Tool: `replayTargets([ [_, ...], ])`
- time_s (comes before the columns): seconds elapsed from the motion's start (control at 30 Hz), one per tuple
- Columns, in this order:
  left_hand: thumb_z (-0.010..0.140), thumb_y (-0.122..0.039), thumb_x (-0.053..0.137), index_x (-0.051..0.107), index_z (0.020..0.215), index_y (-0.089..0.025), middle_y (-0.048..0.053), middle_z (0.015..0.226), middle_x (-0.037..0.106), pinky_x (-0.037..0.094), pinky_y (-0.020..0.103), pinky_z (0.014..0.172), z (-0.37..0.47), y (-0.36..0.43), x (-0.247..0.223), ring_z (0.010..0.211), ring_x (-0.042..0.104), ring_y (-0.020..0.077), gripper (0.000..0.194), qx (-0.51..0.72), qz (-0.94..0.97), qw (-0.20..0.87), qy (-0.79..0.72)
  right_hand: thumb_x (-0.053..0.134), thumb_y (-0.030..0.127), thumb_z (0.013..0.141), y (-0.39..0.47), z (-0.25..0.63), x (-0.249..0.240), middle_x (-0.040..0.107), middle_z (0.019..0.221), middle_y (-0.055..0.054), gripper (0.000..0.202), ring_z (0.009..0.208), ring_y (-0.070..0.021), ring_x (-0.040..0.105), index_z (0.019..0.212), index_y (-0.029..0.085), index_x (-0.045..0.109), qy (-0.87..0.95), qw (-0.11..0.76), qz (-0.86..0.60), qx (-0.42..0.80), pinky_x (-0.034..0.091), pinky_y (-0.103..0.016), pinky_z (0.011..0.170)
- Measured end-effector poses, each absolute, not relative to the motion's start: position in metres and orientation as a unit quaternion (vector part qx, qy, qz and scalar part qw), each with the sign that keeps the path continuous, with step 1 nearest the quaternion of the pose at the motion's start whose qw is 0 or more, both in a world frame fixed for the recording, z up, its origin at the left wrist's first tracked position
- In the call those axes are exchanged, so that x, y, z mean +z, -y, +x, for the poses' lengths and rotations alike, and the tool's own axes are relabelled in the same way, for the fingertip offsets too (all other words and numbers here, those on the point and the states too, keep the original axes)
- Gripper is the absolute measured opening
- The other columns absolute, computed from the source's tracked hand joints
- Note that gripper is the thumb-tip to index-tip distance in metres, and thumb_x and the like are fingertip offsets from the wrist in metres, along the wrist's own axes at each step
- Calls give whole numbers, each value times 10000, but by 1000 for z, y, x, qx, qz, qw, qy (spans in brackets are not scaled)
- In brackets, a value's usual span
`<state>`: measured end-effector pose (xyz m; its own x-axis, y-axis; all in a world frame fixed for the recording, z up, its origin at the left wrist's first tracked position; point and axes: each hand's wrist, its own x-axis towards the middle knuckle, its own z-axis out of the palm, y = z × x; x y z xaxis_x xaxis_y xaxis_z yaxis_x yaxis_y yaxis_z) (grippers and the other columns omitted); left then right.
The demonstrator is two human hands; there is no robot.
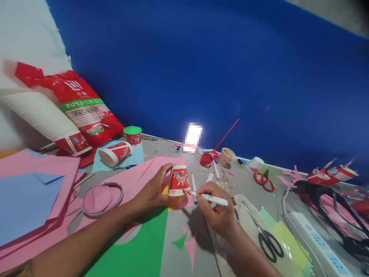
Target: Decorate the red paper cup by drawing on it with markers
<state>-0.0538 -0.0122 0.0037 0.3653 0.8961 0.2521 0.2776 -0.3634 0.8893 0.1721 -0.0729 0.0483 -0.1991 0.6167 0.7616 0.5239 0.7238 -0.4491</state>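
Observation:
A red and white paper cup (179,180) is held upside down in my left hand (158,187), thumb and fingers around its left side. My right hand (216,209) grips a white marker (215,199), whose red tip meets the cup's lower right edge. Below the cup lie green paper (138,242) and small pink and green scraps. Another marker (193,188) rests on the table just behind the right hand. To the left, a printed cup (115,153) lies on its side on light blue paper, beside a cup topped with a green disc (132,131).
Stacked white cups (43,117) and a red cup bag (86,109) lean at the back left. Black scissors (271,244), red scissors (263,181) and a power strip (319,242) lie right. Pink and blue sheets (25,200) cover the left. A blue panel (173,69) stands behind.

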Motion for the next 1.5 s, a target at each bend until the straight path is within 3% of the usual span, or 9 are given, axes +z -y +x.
replayTargets([
  [0.5, 751, -480, 884, 412, 1504, -250, 155, 1551, 541, 457, 562, 1191, -55, 10, 1, 1430, 547, 373, 918, 389, 731, 379, -414, 584, 162, 937, 74, 172, 50, 692, 687, -7, 143, 594, -160, 645, 828, 224, 651, 764, 520, -380, 37, 476, -276, 556],
  [1.1, 735, -423, 882, 445, 1488, -249, 138, 1531, 567, 471, 545, 1186, -54, 13, 7, 1406, 573, 371, 888, 395, 724, 377, -422, 620, 163, 923, 70, 181, 46, 697, 680, 5, 150, 583, -139, 646, 792, 214, 673, 755, 515, -400, 65, 479, -247, 562],
  [1.3, 710, -419, 911, 448, 1462, -246, 170, 1553, 537, 392, 570, 1247, -53, 11, 11, 1486, 486, 389, 901, 437, 672, 471, -368, 587, 171, 1014, 66, 189, 38, 753, 805, -5, 148, 669, -156, 708, 1099, 228, 693, 736, 536, -407, 72, 546, -273, 649],
  [1.5, 677, -334, 946, 414, 1459, -305, 136, 1532, 539, 428, 590, 1205, -51, 15, 9, 1439, 535, 381, 947, 440, 587, 602, -314, 731, 229, 941, 64, 180, 29, 739, 889, -16, 202, 715, -176, 687, 1121, 234, 640, 763, 507, -400, 33, 542, -285, 660],
])
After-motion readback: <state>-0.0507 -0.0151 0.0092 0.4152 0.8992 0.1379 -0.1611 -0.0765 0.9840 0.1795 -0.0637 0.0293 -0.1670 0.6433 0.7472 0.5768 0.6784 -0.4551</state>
